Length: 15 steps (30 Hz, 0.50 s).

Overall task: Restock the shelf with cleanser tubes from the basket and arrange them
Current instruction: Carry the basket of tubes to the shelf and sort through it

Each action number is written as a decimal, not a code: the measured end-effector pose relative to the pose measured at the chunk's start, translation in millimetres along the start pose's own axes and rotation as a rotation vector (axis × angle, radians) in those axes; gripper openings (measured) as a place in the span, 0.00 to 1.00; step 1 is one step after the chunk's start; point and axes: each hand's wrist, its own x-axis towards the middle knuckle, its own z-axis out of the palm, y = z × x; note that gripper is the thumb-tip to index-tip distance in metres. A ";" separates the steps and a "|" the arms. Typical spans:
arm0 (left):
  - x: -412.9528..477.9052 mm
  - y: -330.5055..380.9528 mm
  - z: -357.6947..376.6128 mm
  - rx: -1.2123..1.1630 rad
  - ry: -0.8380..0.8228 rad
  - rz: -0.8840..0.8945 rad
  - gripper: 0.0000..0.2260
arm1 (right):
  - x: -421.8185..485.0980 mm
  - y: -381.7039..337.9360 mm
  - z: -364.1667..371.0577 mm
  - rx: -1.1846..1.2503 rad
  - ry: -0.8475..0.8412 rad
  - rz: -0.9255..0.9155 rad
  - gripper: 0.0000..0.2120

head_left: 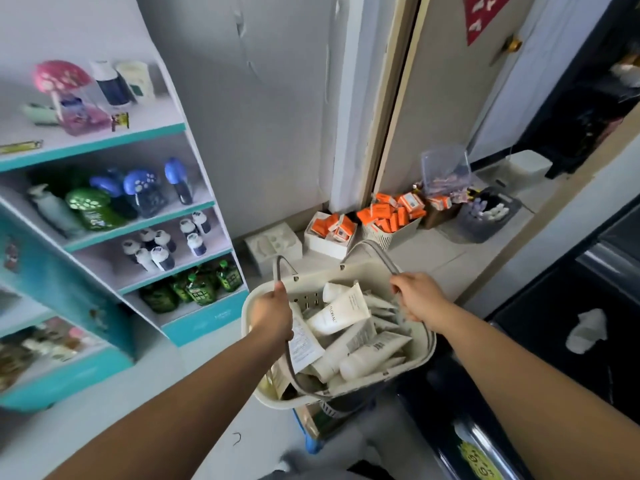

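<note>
The person's left hand [272,315] and right hand [420,299] are both bare, as are the wrists. The left forearm [194,393] and the right forearm [502,368] are bare too, from the wrist down to the bottom edge of the view. The wide lens draws each arm thick near that edge and slim at the wrist. A pale grey blur [289,460] low between the arms may be clothing or footwear; too blurred to tell
</note>
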 end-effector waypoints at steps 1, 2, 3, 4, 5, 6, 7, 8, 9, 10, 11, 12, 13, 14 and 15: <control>-1.1 -0.5 4.2 0.025 -0.003 0.005 0.18 | 6.8 -0.5 -4.3 -0.012 -0.022 -0.011 0.11; -2.2 -1.8 9.0 0.006 0.012 0.005 0.16 | 12.7 -1.2 -8.7 -0.024 -0.048 -0.022 0.11; -3.7 -1.8 14.1 -0.045 0.029 0.008 0.17 | 18.8 -0.9 -13.0 -0.033 -0.073 -0.034 0.11; -5.5 -2.5 19.9 -0.106 0.058 0.017 0.21 | 25.0 -0.2 -18.1 -0.042 -0.094 -0.045 0.11; -6.7 -2.8 26.4 -0.131 0.090 0.018 0.24 | 31.7 0.4 -23.4 -0.054 -0.111 -0.054 0.11; -8.7 -3.0 33.2 -0.146 0.120 -0.006 0.26 | 38.5 1.0 -28.4 -0.063 -0.127 -0.063 0.12; -10.6 -3.3 39.8 -0.152 0.149 -0.048 0.27 | 45.6 2.4 -33.1 -0.068 -0.144 -0.070 0.12; -13.4 -3.8 45.4 -0.168 0.163 -0.083 0.28 | 51.5 3.5 -37.5 -0.071 -0.161 -0.076 0.12; -15.5 -4.1 51.1 -0.180 0.167 -0.097 0.29 | 56.9 4.3 -41.5 -0.079 -0.177 -0.081 0.12; -17.5 -5.0 56.7 -0.174 0.174 -0.095 0.29 | 61.2 4.4 -45.2 -0.089 -0.193 -0.086 0.12; -18.2 -6.1 62.0 -0.163 0.193 -0.085 0.29 | 65.1 4.5 -48.4 -0.100 -0.207 -0.092 0.12; -20.7 -6.1 66.4 -0.153 0.216 -0.084 0.29 | 68.6 3.9 -51.6 -0.111 -0.217 -0.098 0.11; -20.5 -6.5 70.2 -0.156 0.232 -0.084 0.28 | 72.4 3.5 -54.5 -0.121 -0.224 -0.103 0.11; -21.1 -6.6 72.8 -0.164 0.239 -0.085 0.27 | 75.7 2.9 -57.1 -0.131 -0.230 -0.106 0.11; -20.6 -6.4 75.4 -0.173 0.242 -0.086 0.25 | 78.8 2.9 -59.1 -0.140 -0.235 -0.105 0.11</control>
